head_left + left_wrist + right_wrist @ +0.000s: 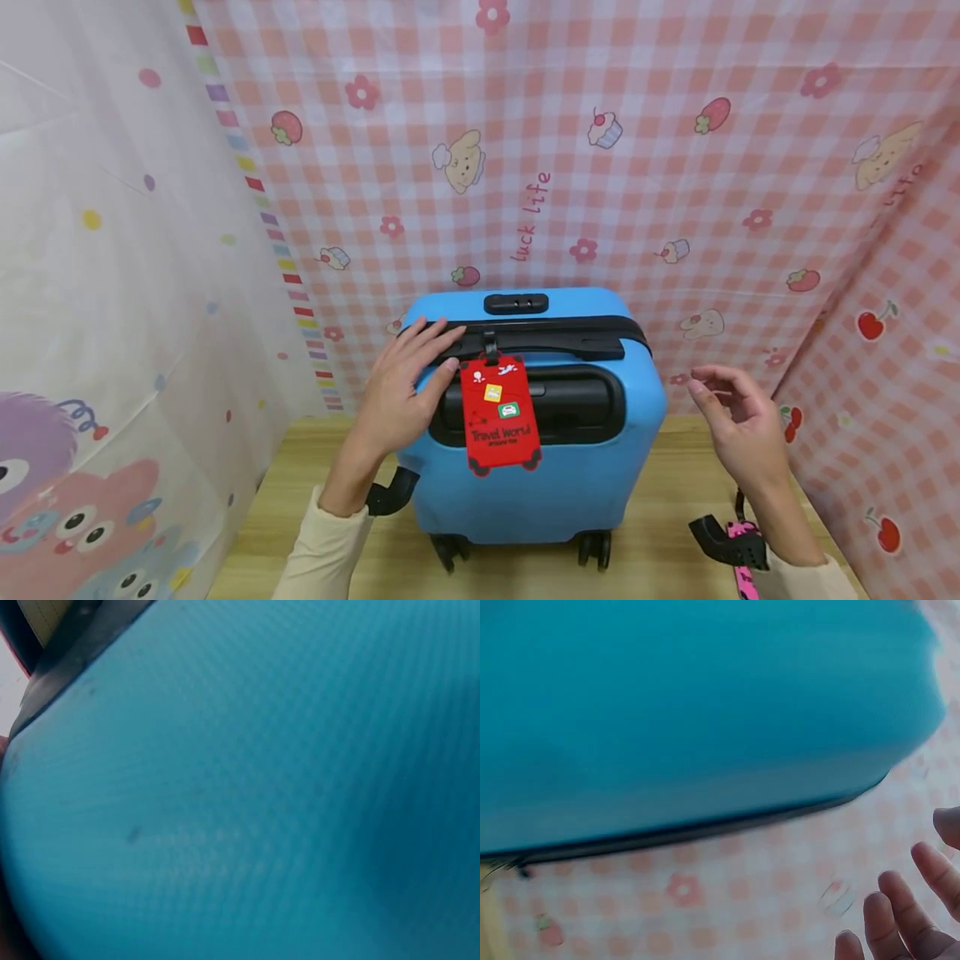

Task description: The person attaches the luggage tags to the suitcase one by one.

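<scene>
A light blue suitcase (525, 492) stands upright on its wheels, with black trim and a black top handle (570, 343). From that handle hangs a red luggage tag (498, 417) reading "Travel World", on a short black strap. My left hand (405, 392) rests with fingers extended on the suitcase's top left edge, thumb beside the tag's upper corner. Blue shell fills most of the left wrist view. Off to the suitcase's right, my right hand (742, 425) hovers in the air with loosely bent fingers, holding nothing. Its fingertips (881, 904) show apart from the shell in the right wrist view.
A black combination lock (516, 303) sits on the suitcase top. Beside my right wrist, a pink and black patterned strip (742, 575) lies on the wood-look surface (315, 500). Pink checked cloth (540, 125) hangs behind and to the right, white printed cloth (112, 275) to the left.
</scene>
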### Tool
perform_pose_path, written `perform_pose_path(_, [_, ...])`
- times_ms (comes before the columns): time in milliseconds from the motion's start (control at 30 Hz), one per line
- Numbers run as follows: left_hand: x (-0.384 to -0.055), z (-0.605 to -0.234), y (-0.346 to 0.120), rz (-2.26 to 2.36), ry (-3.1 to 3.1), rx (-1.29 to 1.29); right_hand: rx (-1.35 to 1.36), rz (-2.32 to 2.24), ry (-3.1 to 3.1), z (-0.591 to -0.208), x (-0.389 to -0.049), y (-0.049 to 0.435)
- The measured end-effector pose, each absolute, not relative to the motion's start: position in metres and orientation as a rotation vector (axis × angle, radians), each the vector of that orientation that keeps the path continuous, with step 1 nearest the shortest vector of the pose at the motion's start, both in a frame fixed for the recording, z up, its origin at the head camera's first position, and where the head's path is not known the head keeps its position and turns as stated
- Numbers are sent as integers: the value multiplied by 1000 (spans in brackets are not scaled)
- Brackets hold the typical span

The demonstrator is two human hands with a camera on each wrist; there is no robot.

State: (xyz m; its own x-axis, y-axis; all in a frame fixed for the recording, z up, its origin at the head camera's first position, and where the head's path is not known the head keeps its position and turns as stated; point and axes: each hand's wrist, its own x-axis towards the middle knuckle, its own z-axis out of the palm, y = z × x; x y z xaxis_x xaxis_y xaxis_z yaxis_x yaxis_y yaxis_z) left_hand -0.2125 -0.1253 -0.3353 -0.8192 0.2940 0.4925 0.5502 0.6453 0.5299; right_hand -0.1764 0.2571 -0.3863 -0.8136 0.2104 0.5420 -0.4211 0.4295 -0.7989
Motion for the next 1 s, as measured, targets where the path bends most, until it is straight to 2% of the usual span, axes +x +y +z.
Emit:
perform_pose_path(433, [-211, -333, -125, -998, -2489, -681, -126, 1455, -2233, -435, -169, 301])
perform_pose_path(1000, [-211, -335, -126, -980, -2494, -677, -368, 1556, -2471, -499, -154, 347])
